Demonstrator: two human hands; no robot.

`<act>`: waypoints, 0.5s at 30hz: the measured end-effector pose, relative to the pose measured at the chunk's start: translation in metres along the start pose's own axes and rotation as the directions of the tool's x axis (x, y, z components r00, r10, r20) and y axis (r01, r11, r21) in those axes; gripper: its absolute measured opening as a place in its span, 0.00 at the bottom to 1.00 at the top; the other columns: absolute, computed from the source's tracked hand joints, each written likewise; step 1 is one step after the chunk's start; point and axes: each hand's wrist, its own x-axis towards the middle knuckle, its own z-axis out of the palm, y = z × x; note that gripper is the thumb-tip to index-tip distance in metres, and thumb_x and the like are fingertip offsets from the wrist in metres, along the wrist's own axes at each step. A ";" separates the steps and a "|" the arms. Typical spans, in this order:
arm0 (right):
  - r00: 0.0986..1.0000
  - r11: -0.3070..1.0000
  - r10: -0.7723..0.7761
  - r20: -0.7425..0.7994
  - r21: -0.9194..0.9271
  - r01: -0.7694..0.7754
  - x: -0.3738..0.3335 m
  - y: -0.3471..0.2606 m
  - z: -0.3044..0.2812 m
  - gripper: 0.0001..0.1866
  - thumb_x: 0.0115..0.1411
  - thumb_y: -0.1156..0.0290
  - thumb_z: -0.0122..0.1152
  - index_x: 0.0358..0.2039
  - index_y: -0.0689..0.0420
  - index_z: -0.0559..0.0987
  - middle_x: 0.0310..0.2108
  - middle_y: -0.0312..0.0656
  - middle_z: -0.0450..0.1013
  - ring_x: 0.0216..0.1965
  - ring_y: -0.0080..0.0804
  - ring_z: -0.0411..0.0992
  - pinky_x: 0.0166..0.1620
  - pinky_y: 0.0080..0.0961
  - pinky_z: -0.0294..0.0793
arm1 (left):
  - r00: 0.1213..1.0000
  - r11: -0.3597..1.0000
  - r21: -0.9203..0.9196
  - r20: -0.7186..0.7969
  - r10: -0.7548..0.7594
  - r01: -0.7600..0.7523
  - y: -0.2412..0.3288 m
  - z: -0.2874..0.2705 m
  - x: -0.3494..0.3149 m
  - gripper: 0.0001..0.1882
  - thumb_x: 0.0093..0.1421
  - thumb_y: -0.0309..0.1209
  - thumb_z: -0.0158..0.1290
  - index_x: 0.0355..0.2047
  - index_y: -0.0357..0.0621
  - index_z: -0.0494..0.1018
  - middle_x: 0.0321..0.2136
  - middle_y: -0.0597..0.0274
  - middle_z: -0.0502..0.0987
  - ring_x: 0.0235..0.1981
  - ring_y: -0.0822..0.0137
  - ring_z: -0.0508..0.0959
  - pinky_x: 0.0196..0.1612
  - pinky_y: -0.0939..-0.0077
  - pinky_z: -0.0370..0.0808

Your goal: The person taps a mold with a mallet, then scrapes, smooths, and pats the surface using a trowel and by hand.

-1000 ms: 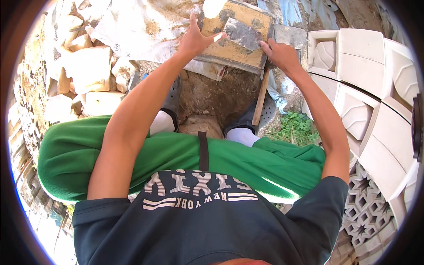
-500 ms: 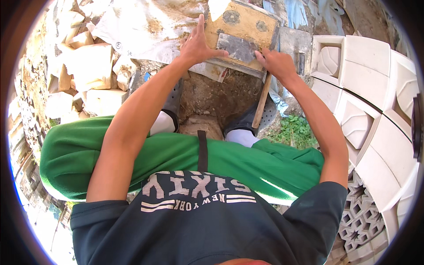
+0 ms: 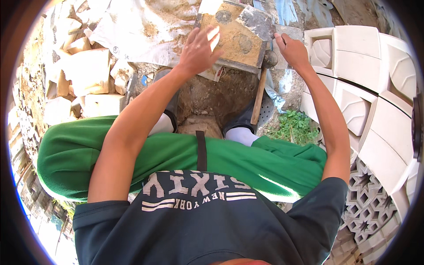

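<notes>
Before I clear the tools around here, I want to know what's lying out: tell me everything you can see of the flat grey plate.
The flat grey plate looks thin and roughly four-sided, its face mottled in lighter and darker grey; its material is hard to tell. It lies at a slant over the far right part of the yellow-topped block, with no handle showing. The right hand is close by its right end; whether they touch is unclear.

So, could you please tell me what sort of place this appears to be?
It looks like an outdoor yard where decorative building blocks are made or kept: pale relief-faced blocks are stacked on the right, with star-patterned lattice blocks nearby, and green weeds grow from the ground.
</notes>
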 end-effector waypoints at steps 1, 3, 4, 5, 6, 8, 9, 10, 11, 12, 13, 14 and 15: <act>0.998 0.998 0.054 0.012 0.039 -0.054 -0.003 0.001 -0.002 0.29 0.70 0.42 0.42 0.32 0.56 0.78 0.21 0.55 0.76 0.29 0.59 0.77 0.34 0.51 0.75 | 1.000 1.000 0.001 -0.003 0.001 -0.001 0.006 0.000 -0.003 0.38 0.67 0.55 0.48 0.67 0.41 0.61 0.69 0.51 0.61 0.72 0.57 0.56 0.73 0.53 0.48; 0.994 0.991 0.103 0.034 0.087 -0.106 -0.007 -0.001 0.001 0.30 0.70 0.42 0.43 0.31 0.57 0.78 0.21 0.56 0.76 0.30 0.59 0.77 0.35 0.51 0.75 | 0.997 0.997 0.003 -0.015 0.072 -0.072 0.022 0.004 -0.007 0.38 0.67 0.56 0.47 0.67 0.41 0.61 0.69 0.54 0.61 0.72 0.61 0.57 0.73 0.53 0.48; 0.986 0.978 0.152 0.062 0.135 -0.159 -0.011 -0.002 0.003 0.31 0.70 0.41 0.43 0.30 0.58 0.77 0.22 0.56 0.76 0.30 0.60 0.77 0.36 0.52 0.75 | 0.999 0.999 0.018 -0.009 0.045 -0.045 0.026 0.005 -0.007 0.39 0.67 0.57 0.46 0.68 0.42 0.61 0.69 0.55 0.61 0.72 0.60 0.56 0.74 0.52 0.47; 0.986 0.978 0.153 0.063 0.133 -0.160 -0.015 -0.003 0.006 0.31 0.70 0.41 0.43 0.30 0.58 0.77 0.22 0.56 0.76 0.30 0.60 0.77 0.36 0.52 0.75 | 0.999 0.999 0.015 -0.010 0.046 -0.046 0.027 0.006 -0.008 0.39 0.67 0.57 0.46 0.68 0.42 0.61 0.69 0.55 0.61 0.72 0.60 0.56 0.74 0.52 0.47; 0.986 0.978 0.142 0.090 0.141 -0.154 -0.019 -0.006 0.007 0.31 0.69 0.41 0.44 0.31 0.58 0.78 0.23 0.57 0.76 0.31 0.60 0.77 0.37 0.52 0.74 | 0.998 0.998 0.017 -0.020 0.058 -0.057 0.028 0.005 -0.009 0.39 0.67 0.56 0.48 0.68 0.40 0.61 0.69 0.55 0.61 0.72 0.59 0.57 0.73 0.52 0.48; 0.984 0.978 0.132 0.121 0.149 -0.149 -0.029 -0.009 0.009 0.31 0.69 0.40 0.44 0.31 0.58 0.79 0.24 0.58 0.77 0.31 0.60 0.77 0.37 0.52 0.74 | 0.997 0.998 0.016 -0.029 0.069 -0.069 0.029 0.002 -0.008 0.40 0.66 0.55 0.50 0.67 0.38 0.61 0.69 0.54 0.62 0.71 0.57 0.57 0.73 0.52 0.50; 0.989 0.984 0.087 0.121 0.146 -0.104 -0.034 -0.011 0.008 0.31 0.69 0.40 0.44 0.32 0.57 0.79 0.24 0.57 0.77 0.31 0.60 0.77 0.37 0.51 0.74 | 0.999 0.999 -0.033 -0.045 0.006 -0.007 0.026 0.002 -0.008 0.40 0.66 0.55 0.50 0.68 0.38 0.60 0.69 0.51 0.61 0.72 0.56 0.56 0.73 0.52 0.48; 0.992 0.988 0.043 0.122 0.143 -0.060 -0.038 -0.013 0.007 0.30 0.69 0.41 0.45 0.33 0.57 0.80 0.25 0.57 0.77 0.31 0.59 0.77 0.36 0.51 0.74 | 0.997 0.995 -0.083 -0.057 -0.058 0.053 0.024 0.002 -0.007 0.41 0.65 0.55 0.51 0.68 0.38 0.59 0.69 0.47 0.60 0.73 0.54 0.54 0.73 0.51 0.46; 0.992 0.988 0.042 0.123 0.143 -0.059 -0.039 -0.013 0.005 0.30 0.69 0.41 0.45 0.33 0.57 0.80 0.25 0.57 0.77 0.31 0.59 0.77 0.36 0.51 0.74 | 0.997 0.995 -0.083 -0.057 -0.059 0.054 0.021 0.007 -0.004 0.41 0.65 0.55 0.51 0.68 0.38 0.59 0.69 0.47 0.60 0.73 0.54 0.54 0.73 0.51 0.46; 0.986 0.993 0.007 0.167 0.118 -0.027 -0.037 -0.018 0.001 0.29 0.68 0.41 0.45 0.33 0.55 0.81 0.24 0.56 0.77 0.31 0.59 0.77 0.36 0.50 0.74 | 0.977 0.980 -0.125 -0.126 -0.172 0.156 0.014 0.017 -0.004 0.43 0.65 0.58 0.49 0.69 0.37 0.56 0.70 0.44 0.56 0.74 0.52 0.51 0.74 0.50 0.43; 0.977 0.996 -0.019 0.213 0.092 0.000 -0.036 -0.019 0.000 0.29 0.68 0.41 0.46 0.34 0.54 0.81 0.24 0.55 0.77 0.31 0.58 0.77 0.36 0.50 0.75 | 0.942 0.953 -0.177 -0.186 -0.279 0.247 0.009 0.022 0.000 0.46 0.65 0.60 0.48 0.70 0.37 0.53 0.71 0.40 0.53 0.74 0.49 0.47 0.74 0.48 0.39; 0.977 0.996 -0.022 0.213 0.094 0.002 -0.035 -0.019 0.001 0.29 0.68 0.41 0.46 0.34 0.54 0.81 0.24 0.55 0.77 0.31 0.58 0.77 0.36 0.50 0.75 | 0.941 0.952 -0.175 -0.186 -0.281 0.250 0.002 0.025 0.003 0.46 0.65 0.60 0.48 0.70 0.37 0.53 0.71 0.40 0.53 0.74 0.49 0.47 0.74 0.48 0.39; 0.981 0.994 -0.074 0.178 0.087 0.059 -0.035 -0.019 0.003 0.26 0.68 0.44 0.49 0.33 0.54 0.81 0.22 0.55 0.75 0.28 0.59 0.76 0.34 0.51 0.74 | 0.924 0.937 -0.174 -0.188 -0.333 0.302 -0.002 0.025 0.008 0.47 0.64 0.60 0.49 0.71 0.37 0.52 0.71 0.38 0.50 0.75 0.47 0.45 0.74 0.47 0.37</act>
